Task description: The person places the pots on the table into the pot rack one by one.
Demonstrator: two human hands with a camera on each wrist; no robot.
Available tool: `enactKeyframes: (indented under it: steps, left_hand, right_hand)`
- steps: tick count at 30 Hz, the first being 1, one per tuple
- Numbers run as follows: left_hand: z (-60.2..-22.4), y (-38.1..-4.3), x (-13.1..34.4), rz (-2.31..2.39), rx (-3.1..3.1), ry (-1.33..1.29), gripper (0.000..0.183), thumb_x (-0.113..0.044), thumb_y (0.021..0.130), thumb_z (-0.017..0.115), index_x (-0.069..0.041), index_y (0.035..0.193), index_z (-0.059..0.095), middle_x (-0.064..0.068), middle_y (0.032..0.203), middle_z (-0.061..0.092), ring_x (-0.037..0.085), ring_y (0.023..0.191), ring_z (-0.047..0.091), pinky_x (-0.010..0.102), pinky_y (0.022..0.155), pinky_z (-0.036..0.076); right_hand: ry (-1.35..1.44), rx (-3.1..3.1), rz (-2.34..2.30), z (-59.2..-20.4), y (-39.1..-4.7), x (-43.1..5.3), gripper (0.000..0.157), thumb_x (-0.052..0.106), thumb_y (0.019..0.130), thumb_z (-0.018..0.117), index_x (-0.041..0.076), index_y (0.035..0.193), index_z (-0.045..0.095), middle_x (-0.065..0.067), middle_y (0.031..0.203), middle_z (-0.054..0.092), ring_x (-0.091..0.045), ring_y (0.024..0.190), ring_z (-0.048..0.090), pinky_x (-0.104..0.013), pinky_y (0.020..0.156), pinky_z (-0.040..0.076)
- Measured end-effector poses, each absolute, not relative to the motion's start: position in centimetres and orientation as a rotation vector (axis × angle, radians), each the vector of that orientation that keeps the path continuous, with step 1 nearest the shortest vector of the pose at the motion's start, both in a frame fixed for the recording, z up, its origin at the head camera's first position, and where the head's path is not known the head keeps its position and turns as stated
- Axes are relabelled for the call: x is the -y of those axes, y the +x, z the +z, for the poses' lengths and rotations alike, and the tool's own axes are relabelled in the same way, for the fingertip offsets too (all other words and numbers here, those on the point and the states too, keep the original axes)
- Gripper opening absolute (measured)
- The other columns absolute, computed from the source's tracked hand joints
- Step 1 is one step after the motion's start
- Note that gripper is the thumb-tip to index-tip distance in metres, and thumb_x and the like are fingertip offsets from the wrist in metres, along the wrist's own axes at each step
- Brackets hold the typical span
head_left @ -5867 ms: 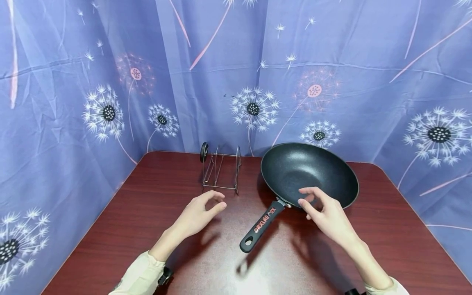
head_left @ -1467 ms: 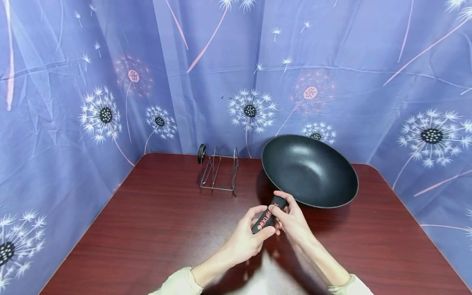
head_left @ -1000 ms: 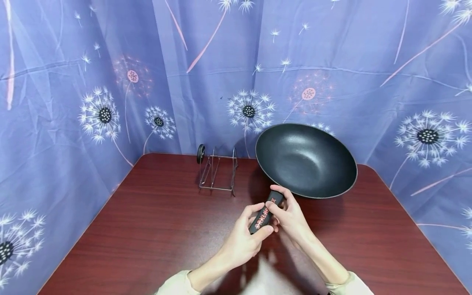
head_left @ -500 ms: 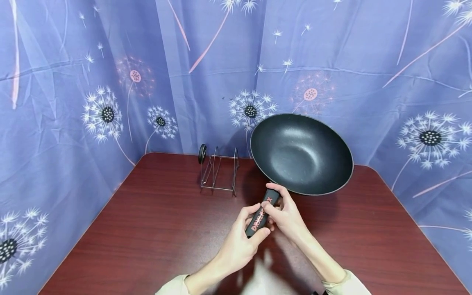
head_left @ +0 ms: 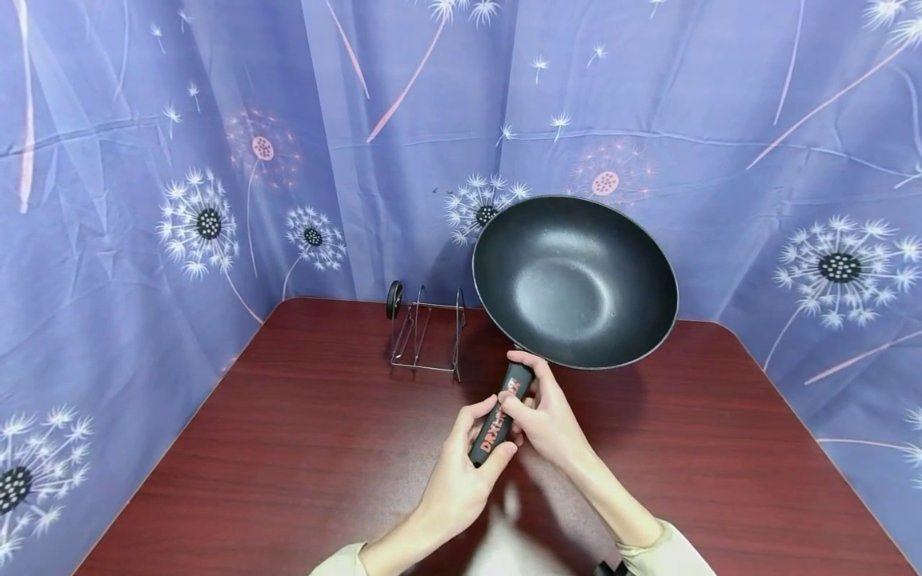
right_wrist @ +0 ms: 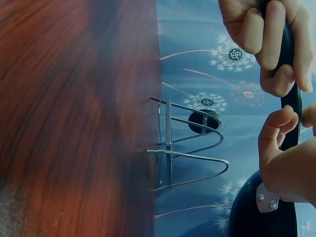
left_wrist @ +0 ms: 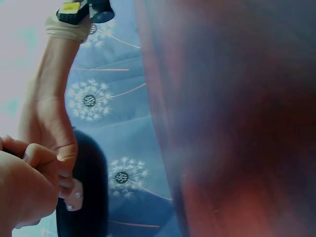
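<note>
Both hands hold a black frying pan (head_left: 576, 280) by its handle, and the pan is raised off the table with its inside tilted toward me. My left hand (head_left: 461, 476) grips the rear end of the handle (head_left: 497, 424), which carries red lettering. Nearer the bowl, my right hand (head_left: 543, 416) grips the same handle, its thumb on top. In the right wrist view, fingers of the left hand (right_wrist: 271, 44) curl round the handle, and the riveted bracket (right_wrist: 266, 198) joins it to the pan. The left wrist view shows the right hand (left_wrist: 49, 123) and part of the pan's dark side (left_wrist: 94, 163).
A wire rack (head_left: 428, 332) with a round black disc (head_left: 394, 299) on one corner stands at the back of the reddish-brown table (head_left: 288, 448), left of the pan. Behind the table hangs a blue curtain (head_left: 403, 200) with dandelion prints.
The hands went from apart to both gripping the handle. The pan left the table, rose, tilted up toward me and shifted left. The wire rack stayed put.
</note>
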State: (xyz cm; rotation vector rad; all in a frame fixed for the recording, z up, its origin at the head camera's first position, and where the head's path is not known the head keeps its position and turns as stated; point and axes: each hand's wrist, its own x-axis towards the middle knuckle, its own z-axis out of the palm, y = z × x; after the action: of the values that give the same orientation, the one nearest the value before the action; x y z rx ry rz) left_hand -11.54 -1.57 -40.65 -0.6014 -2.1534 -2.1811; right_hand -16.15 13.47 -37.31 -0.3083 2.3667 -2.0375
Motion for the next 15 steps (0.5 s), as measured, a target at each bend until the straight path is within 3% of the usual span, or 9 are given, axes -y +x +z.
enactKeyframes:
  steps: [7,15]
  left_hand:
    - [-41.01,-11.54,1.61,-2.147,2.091,-0.574,0.058,-0.010,0.094,0.067,-0.007,0.145,0.040,0.014,0.129,0.063,0.015,0.110,0.065,0.021,0.091,0.054]
    - [-41.39,-11.56,1.86,-2.049,2.100,-0.620,0.055,-0.013,0.096,0.066,-0.012,0.144,0.041,0.011,0.125,0.067,0.026,0.109,0.067,0.023,0.090,0.055]
  right_hand:
    - [-0.371,-2.382,-2.031,-37.06,-16.11,-13.02,0.058,0.002,0.094,0.058,0.022,0.145,0.039,-0.011,0.091,0.053,-0.011,0.053,0.054,-0.028,0.046,0.050]
    - [-0.408,-2.448,-2.004,-36.98,-15.87,-12.58,0.060,0.003,0.095,0.060,0.024,0.147,0.039,-0.012,0.095,0.056,-0.016,0.061,0.056,-0.028,0.053,0.053]
